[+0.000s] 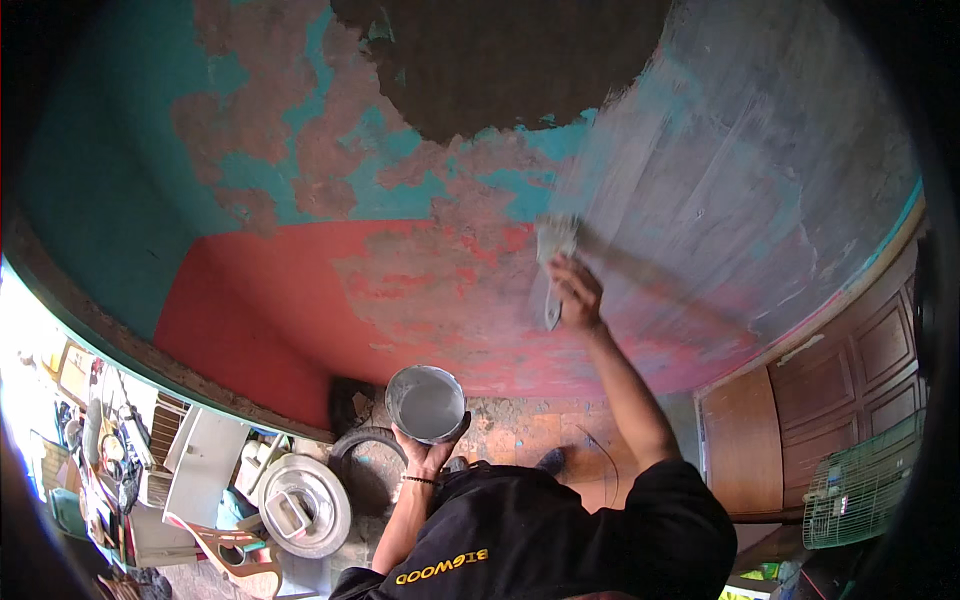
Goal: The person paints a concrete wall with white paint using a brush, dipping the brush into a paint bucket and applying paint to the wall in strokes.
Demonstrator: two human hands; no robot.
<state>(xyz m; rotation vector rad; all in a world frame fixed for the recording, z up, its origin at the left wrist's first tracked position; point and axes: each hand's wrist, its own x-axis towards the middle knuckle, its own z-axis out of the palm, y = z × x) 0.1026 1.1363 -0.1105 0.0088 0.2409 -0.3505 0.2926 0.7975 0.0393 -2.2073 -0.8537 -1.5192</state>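
Note:
My right hand [577, 291] is raised to the wall and closed round the handle of a wide paintbrush [556, 238], whose pale bristles touch the wall. Held at waist height, my left hand [430, 452] grips a round tub of grey paint [425, 402] from below and the side. The wall [470, 260] has patchy turquoise above and red below, with worn brownish areas. Thin whitish-grey streaks [690, 180] cover its right part, and a large dark rough patch [510, 60] sits at the top.
Near my left arm stand a round silvery lid [305, 505], a black tyre [368, 465] and a brown plastic chair [235, 550]. Cluttered goods [110, 450] fill the bright left side. To the right are a brown wooden door [850, 370] and a green wire cage [865, 485].

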